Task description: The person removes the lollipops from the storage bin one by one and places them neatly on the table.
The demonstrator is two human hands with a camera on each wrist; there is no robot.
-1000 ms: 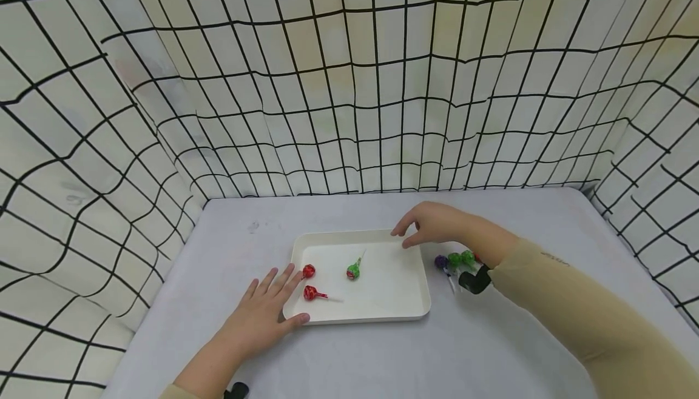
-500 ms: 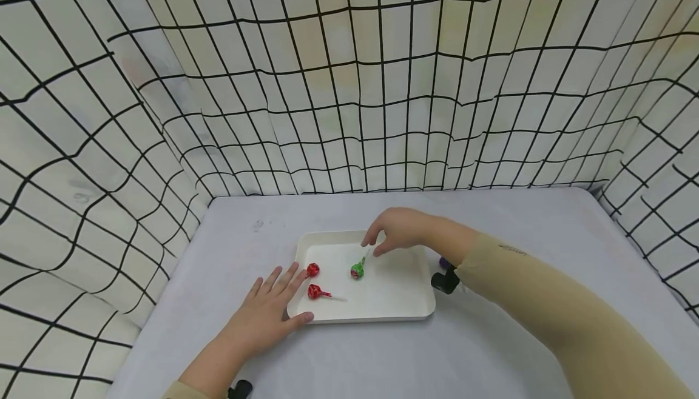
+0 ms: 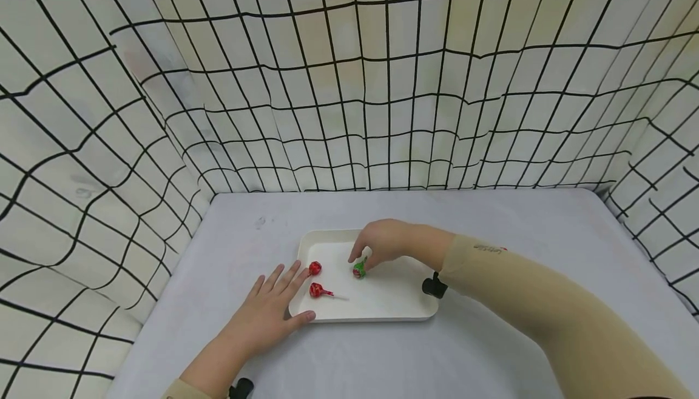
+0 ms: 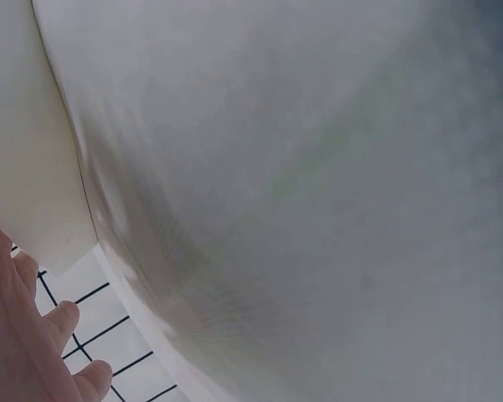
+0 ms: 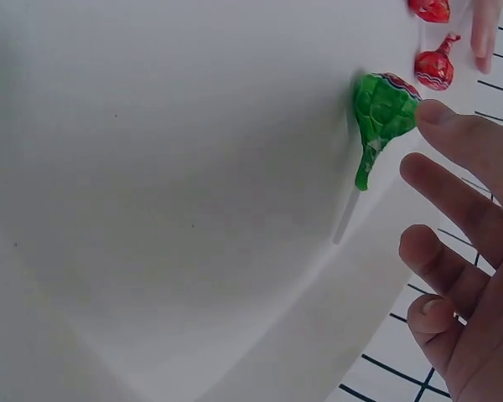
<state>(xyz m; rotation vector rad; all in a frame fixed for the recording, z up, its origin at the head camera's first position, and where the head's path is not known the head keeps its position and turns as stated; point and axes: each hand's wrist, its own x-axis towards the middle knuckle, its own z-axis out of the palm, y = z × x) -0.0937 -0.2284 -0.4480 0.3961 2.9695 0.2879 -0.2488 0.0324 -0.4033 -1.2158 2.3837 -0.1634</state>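
A white tray holds a green-wrapped lollipop near its middle and two red lollipops at its left side. My right hand reaches down over the green lollipop, index finger and thumb spread around it. In the right wrist view, a fingertip is right at the wrapped head of the green lollipop, whose white stick lies free on the tray, while the other fingers are loosely bent. With fingers spread, my left hand rests at the tray's left edge, close beside the red lollipops.
The tray stands on a table with a white cloth. White walls with a black grid enclose the back and sides. To the tray's right, the right sleeve covers part of the table.
My right hand has moved left and down from the tray's right rim to the green lollipop. Its sleeve now hides lollipops seen right of the tray. The left hand has stayed at the tray's edge.
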